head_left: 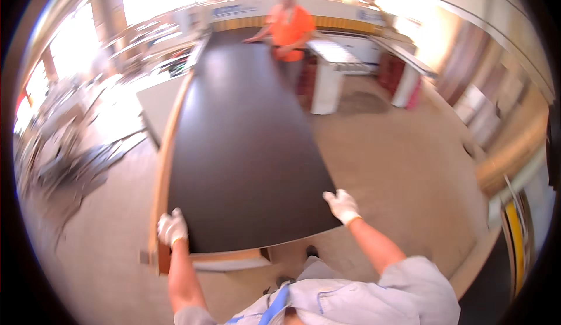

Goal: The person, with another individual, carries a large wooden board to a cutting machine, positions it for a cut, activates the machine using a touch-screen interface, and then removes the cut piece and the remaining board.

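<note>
Workshop floor (397, 150): beside right hand (342, 206). Co-worker (291, 28), white table (329, 85): ahead of it. Wooden rail (163, 179): beside left hand (172, 228). Black board (251, 161): edges pinched by both hands.

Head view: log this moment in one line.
left hand: gripping dark panel, left edge | right hand: gripping near-right corner | co-worker: beside far end

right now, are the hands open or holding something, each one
Left hand: at the left edge of the dark panel; grip cannot be told.
Right hand: closed, holding the panel's right edge.
</note>
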Tool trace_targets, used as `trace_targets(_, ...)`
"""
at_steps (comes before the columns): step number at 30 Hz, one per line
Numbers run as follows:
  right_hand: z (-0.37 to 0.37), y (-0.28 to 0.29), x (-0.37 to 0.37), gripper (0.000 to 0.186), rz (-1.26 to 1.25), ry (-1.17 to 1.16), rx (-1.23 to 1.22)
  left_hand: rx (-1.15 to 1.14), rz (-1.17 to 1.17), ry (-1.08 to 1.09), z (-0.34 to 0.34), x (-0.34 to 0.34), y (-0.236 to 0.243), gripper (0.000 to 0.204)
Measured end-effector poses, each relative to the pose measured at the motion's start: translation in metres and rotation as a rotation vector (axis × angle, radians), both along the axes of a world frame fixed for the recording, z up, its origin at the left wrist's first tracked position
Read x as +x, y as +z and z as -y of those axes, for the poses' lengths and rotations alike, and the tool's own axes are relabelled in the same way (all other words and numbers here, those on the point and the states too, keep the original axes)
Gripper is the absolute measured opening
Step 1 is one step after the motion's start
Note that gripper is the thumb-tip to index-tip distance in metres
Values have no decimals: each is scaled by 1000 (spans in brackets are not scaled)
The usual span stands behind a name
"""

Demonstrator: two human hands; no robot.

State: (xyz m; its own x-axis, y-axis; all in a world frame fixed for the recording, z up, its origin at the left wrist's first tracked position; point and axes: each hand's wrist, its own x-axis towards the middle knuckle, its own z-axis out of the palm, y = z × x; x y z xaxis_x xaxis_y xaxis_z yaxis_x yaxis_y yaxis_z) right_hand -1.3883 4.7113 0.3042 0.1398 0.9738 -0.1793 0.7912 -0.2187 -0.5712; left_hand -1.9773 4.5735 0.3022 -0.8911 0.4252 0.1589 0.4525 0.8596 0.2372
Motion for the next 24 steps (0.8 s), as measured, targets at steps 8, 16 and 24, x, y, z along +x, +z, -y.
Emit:
trace_targets(8, 2, 5, 9, 86, -19, -7, -21, 21, 73, -16, -2, 8, 3, 70)
trace_targets(16, 4, -2, 15, 78, -12, -22, 14, -4, 74, -23, -6, 6, -4, 73)
trace_targets(24, 1, 10, 8, 80, -55, 25, -62, -85, 60, 93, 3, 8, 12, 83)
